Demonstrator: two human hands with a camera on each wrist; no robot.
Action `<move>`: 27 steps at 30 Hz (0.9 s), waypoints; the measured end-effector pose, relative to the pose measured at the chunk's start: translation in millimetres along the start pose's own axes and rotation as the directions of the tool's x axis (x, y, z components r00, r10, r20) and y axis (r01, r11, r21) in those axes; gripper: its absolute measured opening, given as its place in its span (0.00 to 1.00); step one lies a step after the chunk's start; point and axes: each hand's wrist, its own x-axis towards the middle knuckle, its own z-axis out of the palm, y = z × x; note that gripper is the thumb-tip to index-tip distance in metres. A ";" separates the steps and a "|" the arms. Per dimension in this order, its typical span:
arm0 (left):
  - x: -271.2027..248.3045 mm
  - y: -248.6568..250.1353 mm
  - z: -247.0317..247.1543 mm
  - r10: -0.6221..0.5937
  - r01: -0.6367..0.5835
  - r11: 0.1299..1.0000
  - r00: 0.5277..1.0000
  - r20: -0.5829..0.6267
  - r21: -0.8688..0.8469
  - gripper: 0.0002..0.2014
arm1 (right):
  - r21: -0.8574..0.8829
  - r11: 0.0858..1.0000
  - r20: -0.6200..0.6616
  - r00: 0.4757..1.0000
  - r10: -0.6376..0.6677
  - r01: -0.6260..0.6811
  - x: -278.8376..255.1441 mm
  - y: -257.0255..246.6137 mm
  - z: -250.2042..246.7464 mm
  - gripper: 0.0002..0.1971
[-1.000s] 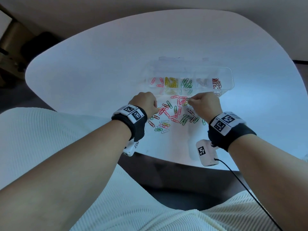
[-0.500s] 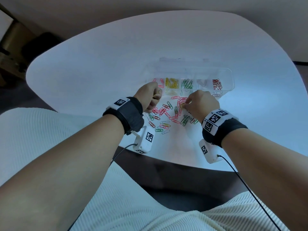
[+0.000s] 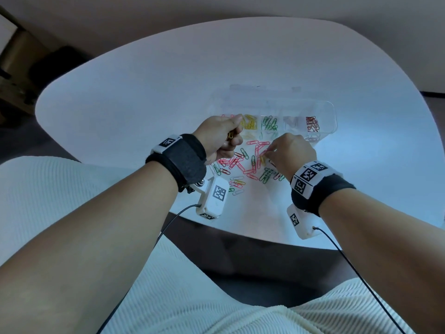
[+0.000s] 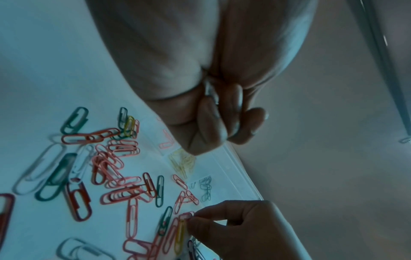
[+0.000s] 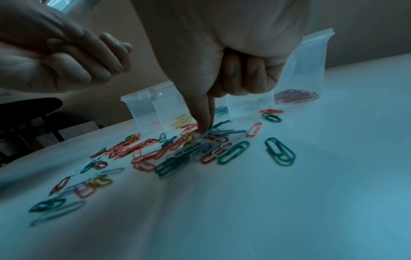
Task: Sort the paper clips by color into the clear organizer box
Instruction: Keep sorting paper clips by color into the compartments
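We're over a white table [image 3: 144,97], its near edge curving across the lower middle of the head view and broad bare surface running out to the upper left and the right. The clear organizer box [image 3: 330,112] sits right of center, lid standing up behind it, its near wall just beyond the loose pile of paper clips [image 3: 245,165]. Inside, pink clips lie at the left end, then yellow clips [image 3: 250,125], green clips [image 3: 269,124], a pale compartment whose contents we can't make out, and red clips [image 3: 312,125] at the right end.

Our left hand [image 3: 220,138] is raised at the box's left end, fingers curled in, with a yellow clip [image 3: 62,135] pinched and poking out beside the thumb; in the left wrist view the fist hangs just over the yellow compartment. Our right hand [image 3: 292,153] is down in the pile, thumb and forefinger closed narrow on a clip at their tips [image 4: 186,215]; it looks pink, with another yellow one lying just beside it. The other fingers are tucked in.

The pile crowds the strip between hands and box. A few green clips [image 5: 279,153] lie apart at the right of the right wrist view. Dark furniture [image 3: 14,75] stands off the table at the far left.
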 end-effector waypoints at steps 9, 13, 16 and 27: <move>0.1 -3.1 1.9 -0.018 0.022 0.997 0.999 -0.049 0.073 0.14 | 0.035 0.995 0.055 0.994 0.090 -0.092 -13.9 -5.3 2.9 0.13; -1.2 -1.7 1.1 -0.047 0.053 0.994 0.997 -0.066 0.097 0.16 | 0.038 0.993 0.097 0.990 0.106 -0.110 -9.3 -10.2 7.3 0.11; -2.0 -0.7 1.0 -0.045 0.049 0.997 0.996 -0.072 0.055 0.14 | 0.086 0.991 0.145 0.986 0.087 -0.100 -11.4 -11.8 4.1 0.11; 4.0 12.5 6.0 -0.053 0.048 0.998 0.988 -0.142 -0.037 0.12 | 0.932 0.154 0.316 0.943 0.105 -0.329 -16.4 -42.4 -46.9 0.13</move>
